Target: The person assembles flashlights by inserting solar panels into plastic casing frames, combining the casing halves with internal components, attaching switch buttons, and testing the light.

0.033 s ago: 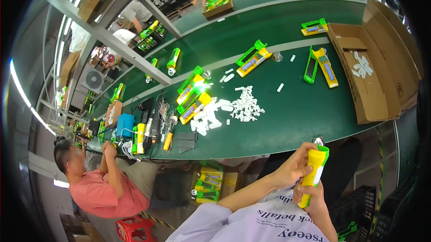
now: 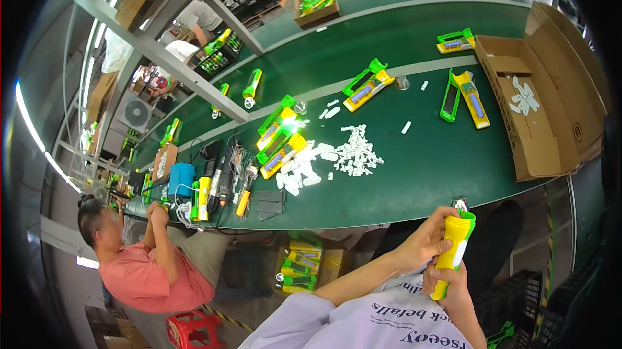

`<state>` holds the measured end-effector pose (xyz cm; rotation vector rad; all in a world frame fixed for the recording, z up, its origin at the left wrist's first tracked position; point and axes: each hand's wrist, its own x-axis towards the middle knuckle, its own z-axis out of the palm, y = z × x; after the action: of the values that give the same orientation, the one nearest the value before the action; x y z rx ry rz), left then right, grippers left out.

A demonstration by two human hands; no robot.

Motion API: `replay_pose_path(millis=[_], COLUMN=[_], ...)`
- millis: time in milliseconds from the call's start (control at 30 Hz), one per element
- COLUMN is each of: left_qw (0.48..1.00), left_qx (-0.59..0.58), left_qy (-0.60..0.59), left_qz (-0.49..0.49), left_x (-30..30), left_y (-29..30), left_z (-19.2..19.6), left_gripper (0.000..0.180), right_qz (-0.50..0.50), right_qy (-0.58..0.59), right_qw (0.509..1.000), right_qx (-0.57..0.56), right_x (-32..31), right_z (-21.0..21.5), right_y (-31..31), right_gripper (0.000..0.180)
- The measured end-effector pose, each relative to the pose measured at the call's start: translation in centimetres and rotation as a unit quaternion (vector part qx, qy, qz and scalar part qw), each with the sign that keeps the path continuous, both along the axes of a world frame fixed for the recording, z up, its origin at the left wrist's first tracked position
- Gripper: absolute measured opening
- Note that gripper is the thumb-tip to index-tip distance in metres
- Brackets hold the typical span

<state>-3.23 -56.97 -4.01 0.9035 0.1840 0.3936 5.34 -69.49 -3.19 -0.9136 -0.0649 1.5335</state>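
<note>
1. The left hand has its fingers curled against the upper body of a yellow flashlight, fingertips pressing just under the green head ring; it grasps the flashlight from the person's left side.
2. The right hand is clenched around the lower end of the same flashlight, fingers wrapped over the yellow barrel near its bottom.
3. The flashlight stands nearly upright, tilted slightly, held between both hands in front of the person's chest, below the near edge of the green table and not touching it. A small clear or metallic part shows at its top end; what it is cannot be told.
4. On the table nearest the hands lies a pile of small white parts, with more white pieces scattered to its left.
5. Further left of the pile lie opened yellow-and-green flashlight halves, one under a bright glare.
6. To the right, another opened flashlight lies just beside a large cardboard box that holds a few white parts.
7. At the table's left end, another person in a pink shirt sits with both hands raised near tools and cables.
</note>
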Motion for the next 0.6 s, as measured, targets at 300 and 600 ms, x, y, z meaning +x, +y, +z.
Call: replay_pose_path(millis=[300,600], left_qw=[0.803,0.699], left_qx=[0.523,0.699], left_qy=[0.202,0.15], left_qz=[0.2,-0.019], left_x=[-3.4,-3.8], left_y=[5.1,5.5], left_z=[4.2,6.7], left_gripper=[0.073,0.069], right_qz=[0.143,0.283], right_qy=[-0.326,-0.819], right_qw=[0.934,0.491], right_qx=[-0.036,0.093], right_x=[5.2,7.5], right_z=[2.4,8.1], right_y=[2.8,5.3], right_gripper=[0.04,0.038])
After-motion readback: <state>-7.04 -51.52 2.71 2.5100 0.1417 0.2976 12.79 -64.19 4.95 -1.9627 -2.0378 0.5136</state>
